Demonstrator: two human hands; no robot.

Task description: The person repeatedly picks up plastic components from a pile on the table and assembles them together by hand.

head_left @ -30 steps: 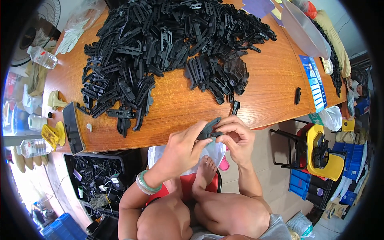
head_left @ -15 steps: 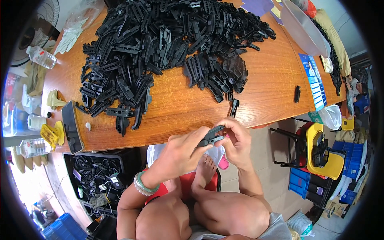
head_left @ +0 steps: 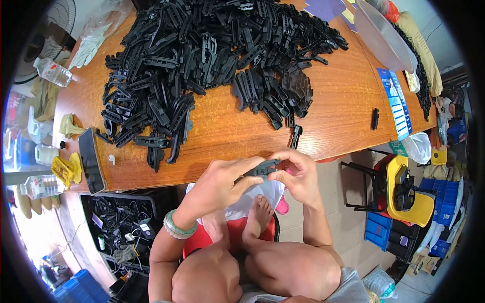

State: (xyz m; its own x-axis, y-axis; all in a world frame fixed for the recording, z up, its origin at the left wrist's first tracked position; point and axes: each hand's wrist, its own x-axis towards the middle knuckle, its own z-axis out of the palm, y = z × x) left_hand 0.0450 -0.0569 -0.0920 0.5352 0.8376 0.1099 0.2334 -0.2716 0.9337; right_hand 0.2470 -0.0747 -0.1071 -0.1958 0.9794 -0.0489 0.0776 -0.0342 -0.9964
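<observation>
Just off the table's front edge, both my hands grip one black plastic part (head_left: 261, 170). My left hand (head_left: 222, 181), with beaded and green bangles at its wrist, pinches the near end between thumb and fingers. The thumb and forefinger of my right hand (head_left: 299, 174) close on the other end. My fingers hide some of the part. On the table beyond lies a large heap of similar black plastic parts (head_left: 202, 55), with a smaller cluster (head_left: 273, 93) at its front. One single part (head_left: 296, 137) rests a little beyond my right hand.
A phone (head_left: 91, 161), a white earbud (head_left: 111, 159) and a yellow item (head_left: 65, 169) lie at the table's left. Another black part (head_left: 375, 118), a blue leaflet (head_left: 396, 103) and a plastic basin (head_left: 386, 38) are at the right. A yellow chair (head_left: 411, 197) stands beyond the right edge.
The black part has turned from tilted to nearly level between my hands. My left hand and wrist have shifted slightly left; both hands keep their grip.
</observation>
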